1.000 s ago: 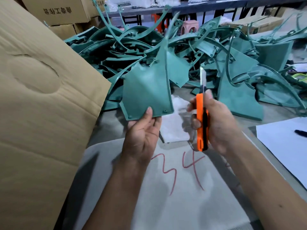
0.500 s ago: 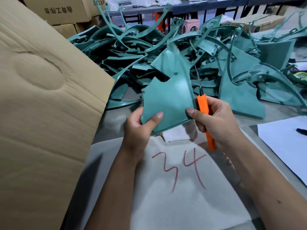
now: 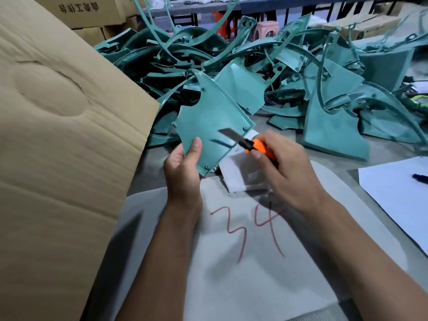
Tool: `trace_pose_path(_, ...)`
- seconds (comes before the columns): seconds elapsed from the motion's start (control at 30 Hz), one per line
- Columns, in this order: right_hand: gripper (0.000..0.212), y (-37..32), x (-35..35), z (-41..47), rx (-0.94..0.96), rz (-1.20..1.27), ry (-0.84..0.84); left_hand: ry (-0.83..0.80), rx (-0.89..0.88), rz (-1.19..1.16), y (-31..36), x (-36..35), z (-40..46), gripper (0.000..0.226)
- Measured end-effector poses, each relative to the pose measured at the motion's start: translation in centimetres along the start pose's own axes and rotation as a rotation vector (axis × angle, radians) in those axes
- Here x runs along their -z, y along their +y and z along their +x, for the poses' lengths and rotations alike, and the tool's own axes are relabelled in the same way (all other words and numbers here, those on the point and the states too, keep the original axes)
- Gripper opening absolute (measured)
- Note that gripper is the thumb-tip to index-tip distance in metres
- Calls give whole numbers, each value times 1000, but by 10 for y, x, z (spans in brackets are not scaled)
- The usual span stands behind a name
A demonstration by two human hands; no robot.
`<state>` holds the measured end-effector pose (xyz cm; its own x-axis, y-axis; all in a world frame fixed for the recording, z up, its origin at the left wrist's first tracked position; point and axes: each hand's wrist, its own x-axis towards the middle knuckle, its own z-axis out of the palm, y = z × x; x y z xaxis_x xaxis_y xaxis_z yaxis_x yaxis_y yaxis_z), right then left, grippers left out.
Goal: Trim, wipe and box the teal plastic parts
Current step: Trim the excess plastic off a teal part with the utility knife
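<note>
Trimming the teal panel's edge with my knife.
My left hand (image 3: 183, 167) pinches the teal panel (image 3: 212, 126) above the table; my right hand (image 3: 284, 167) grips the orange knife (image 3: 259, 145), blade laid across the panel's face. I'd cut shallow, away from my thumb.

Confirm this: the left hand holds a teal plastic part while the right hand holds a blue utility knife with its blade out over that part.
One detail is wrong: the utility knife is orange, not blue, as the head view shows. The rest stands: the left hand holds the teal plastic part, and the right hand holds the knife with its blade out over that part.
</note>
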<state>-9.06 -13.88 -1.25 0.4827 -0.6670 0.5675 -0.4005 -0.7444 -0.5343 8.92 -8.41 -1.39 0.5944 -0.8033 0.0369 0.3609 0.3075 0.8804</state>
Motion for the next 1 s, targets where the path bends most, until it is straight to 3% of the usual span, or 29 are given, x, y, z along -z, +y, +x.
trace_pose_path(0.17,23,-5,-4,-3,22,-14,-131,-10,-22,15,1,-9,-5,15)
trace_pose_path(0.4,18,-7,-5,-5,46,2,-113,21,21,31,4,-9,-5,16)
trace_pose_path(0.6,12,0,-4,-5,-40,54,49,-21,24,18,11,-3,-4,13)
trace_pose_path(0.77,11,8,-1,-2,-150,-18,212,54,-48,45,12,-6,-9,17)
trace_pose_path(1.0,12,-13,-9,-7,78,54,-45,90,-26,56,10,-11,-9,14)
